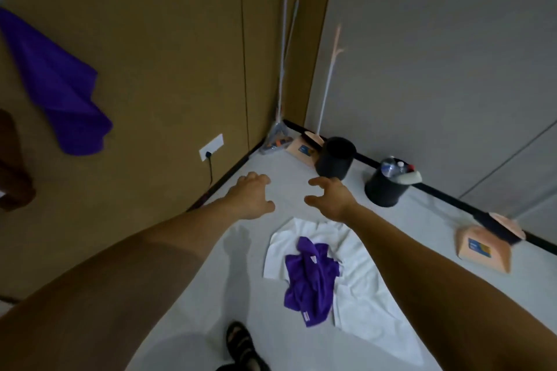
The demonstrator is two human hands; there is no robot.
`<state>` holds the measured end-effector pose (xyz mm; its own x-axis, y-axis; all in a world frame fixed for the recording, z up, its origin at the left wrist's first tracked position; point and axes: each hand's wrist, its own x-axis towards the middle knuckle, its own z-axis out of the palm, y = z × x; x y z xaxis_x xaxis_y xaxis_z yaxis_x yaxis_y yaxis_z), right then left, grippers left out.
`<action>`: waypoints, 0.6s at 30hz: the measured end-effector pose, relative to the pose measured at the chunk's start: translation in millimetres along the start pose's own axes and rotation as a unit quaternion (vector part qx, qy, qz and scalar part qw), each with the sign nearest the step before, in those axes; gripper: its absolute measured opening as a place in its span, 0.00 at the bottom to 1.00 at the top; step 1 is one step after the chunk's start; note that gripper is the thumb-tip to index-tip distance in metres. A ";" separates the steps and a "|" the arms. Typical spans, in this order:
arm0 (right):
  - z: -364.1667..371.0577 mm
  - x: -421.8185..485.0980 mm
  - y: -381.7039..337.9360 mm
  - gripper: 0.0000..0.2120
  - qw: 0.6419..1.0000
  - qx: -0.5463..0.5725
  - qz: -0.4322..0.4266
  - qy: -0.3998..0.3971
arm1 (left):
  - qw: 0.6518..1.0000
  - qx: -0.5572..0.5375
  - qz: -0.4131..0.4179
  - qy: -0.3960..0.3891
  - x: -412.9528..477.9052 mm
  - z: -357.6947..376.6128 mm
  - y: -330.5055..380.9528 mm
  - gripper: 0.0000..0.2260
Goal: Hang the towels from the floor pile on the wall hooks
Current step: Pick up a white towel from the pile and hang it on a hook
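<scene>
Left hand (251, 194): empty, fingers loosely curled.
Right hand (330, 197): empty, fingers apart, curled.
Purple towel (312, 280): crumpled on white cloth (358, 289).

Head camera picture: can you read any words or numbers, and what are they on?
Nothing can be read.
Blue label on the near dustpan: too blurred.
Blue label on the far dustpan: too blurred.
Tags on the purple towel: too small.

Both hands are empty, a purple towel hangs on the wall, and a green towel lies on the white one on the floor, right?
Not green: the head view shows the crumpled towel on the white towel is purple. The rest is right.
</scene>
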<state>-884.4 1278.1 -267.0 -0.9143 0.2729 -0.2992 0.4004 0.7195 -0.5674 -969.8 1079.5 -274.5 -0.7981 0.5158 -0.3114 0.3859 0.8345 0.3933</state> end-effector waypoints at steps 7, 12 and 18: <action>-17.0 33.3 110.1 0.24 0.992 0.013 0.125 -0.003 | 0.994 -0.003 0.030 -0.109 101.2 80.3 58.4 0.30; -24.5 43.9 191.5 0.24 0.976 0.049 0.213 -0.002 | 0.981 -0.008 0.058 -0.183 153.4 147.3 106.2 0.29; 5.6 60.2 294.6 0.24 0.954 0.075 0.286 -0.038 | 0.969 -0.009 0.056 -0.241 194.0 233.0 136.5 0.26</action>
<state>-821.2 1503.0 -456.5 -0.5381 0.5423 -0.6452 0.8426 0.3655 -0.3956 -964.1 1338.6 -482.8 -0.4409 0.6364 -0.6329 0.4461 0.7673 0.4608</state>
